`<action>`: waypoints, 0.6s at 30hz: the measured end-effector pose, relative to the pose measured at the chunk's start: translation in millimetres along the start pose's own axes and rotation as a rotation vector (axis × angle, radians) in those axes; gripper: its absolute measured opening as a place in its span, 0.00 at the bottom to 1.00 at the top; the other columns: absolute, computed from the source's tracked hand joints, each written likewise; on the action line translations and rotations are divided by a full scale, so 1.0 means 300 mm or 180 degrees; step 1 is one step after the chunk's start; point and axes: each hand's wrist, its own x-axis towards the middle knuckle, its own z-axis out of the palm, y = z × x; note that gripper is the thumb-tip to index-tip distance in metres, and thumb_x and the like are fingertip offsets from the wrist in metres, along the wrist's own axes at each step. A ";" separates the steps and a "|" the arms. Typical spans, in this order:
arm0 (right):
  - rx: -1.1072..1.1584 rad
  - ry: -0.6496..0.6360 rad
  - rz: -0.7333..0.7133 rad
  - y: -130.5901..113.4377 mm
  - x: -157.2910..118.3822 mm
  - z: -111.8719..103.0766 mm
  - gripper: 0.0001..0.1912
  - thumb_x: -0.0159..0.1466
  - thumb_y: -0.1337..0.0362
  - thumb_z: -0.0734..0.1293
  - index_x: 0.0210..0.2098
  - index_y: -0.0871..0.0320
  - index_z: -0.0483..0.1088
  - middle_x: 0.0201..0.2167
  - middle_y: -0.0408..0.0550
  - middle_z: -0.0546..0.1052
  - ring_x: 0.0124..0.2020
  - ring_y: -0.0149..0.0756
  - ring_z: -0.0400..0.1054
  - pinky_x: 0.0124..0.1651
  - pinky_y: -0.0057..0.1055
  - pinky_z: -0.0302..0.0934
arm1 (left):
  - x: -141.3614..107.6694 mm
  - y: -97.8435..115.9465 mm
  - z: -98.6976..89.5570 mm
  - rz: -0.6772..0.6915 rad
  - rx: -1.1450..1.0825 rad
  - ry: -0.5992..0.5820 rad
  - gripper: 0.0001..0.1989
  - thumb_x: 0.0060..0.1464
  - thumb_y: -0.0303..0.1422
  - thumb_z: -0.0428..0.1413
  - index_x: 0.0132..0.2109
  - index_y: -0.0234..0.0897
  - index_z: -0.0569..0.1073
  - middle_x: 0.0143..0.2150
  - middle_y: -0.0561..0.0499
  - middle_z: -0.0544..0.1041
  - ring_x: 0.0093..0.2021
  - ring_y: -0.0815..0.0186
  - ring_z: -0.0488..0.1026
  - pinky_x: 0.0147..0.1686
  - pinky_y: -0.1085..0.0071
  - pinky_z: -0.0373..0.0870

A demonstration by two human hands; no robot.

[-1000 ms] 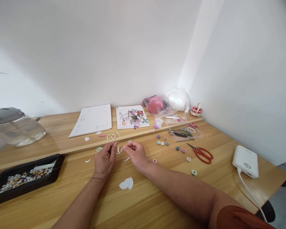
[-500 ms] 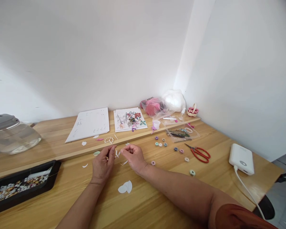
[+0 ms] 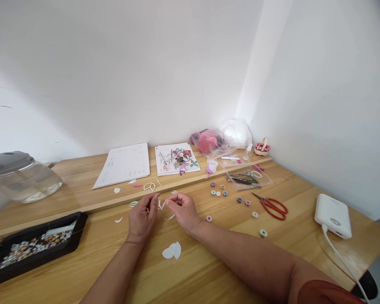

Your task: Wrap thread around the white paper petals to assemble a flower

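My left hand [image 3: 143,218] is closed in a pinch over the wooden table, with thumb and forefinger tips together. Facing it a short way off, my right hand [image 3: 184,211] also pinches. Whatever lies in either set of fingertips is too small to name. Thin white slivers [image 3: 160,205] show in the gap between the hands. Beyond my left hand lies a green and white leaf-shaped piece [image 3: 133,203]. Nearer to me are overlapping white petal-shaped cutouts [image 3: 168,252]. A curved white sliver [image 3: 118,220] rests left of my left hand.
At the left stand a black tray [image 3: 79,236] of beads and a lidded clear jar [image 3: 22,181]. Several small thread spools [image 3: 239,199], red-handled scissors [image 3: 274,207] and a white power bank [image 3: 334,215] lie rightward. Papers [image 3: 123,164] and a plastic box [image 3: 266,181] sit farther back.
The view has swung slightly left, so everything sits farther right in the picture. Both hands keep nearly the same pinched pose and spacing.
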 end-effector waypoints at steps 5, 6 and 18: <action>0.0034 0.0024 -0.0009 0.000 -0.002 0.002 0.11 0.51 0.60 0.73 0.25 0.60 0.71 0.18 0.38 0.70 0.21 0.25 0.56 0.25 0.24 0.51 | 0.002 0.000 -0.001 -0.0010 -0.0009 0.0003 0.16 0.61 0.44 0.51 0.41 0.37 0.78 0.23 0.55 0.75 0.22 0.69 0.71 0.27 0.76 0.66; 0.0046 0.0035 0.0004 -0.001 -0.001 0.002 0.11 0.51 0.60 0.73 0.25 0.60 0.71 0.18 0.38 0.69 0.21 0.25 0.56 0.25 0.24 0.51 | 0.003 -0.001 0.000 -0.0032 -0.0002 -0.0007 0.16 0.61 0.44 0.51 0.41 0.38 0.78 0.23 0.55 0.75 0.22 0.69 0.71 0.27 0.75 0.66; 0.0136 0.0062 0.0114 0.008 0.010 0.006 0.10 0.50 0.60 0.74 0.23 0.60 0.71 0.19 0.39 0.71 0.21 0.25 0.58 0.24 0.24 0.51 | 0.011 -0.028 0.007 -0.0150 0.0160 0.0047 0.16 0.60 0.43 0.52 0.41 0.39 0.79 0.24 0.54 0.76 0.23 0.68 0.71 0.28 0.75 0.65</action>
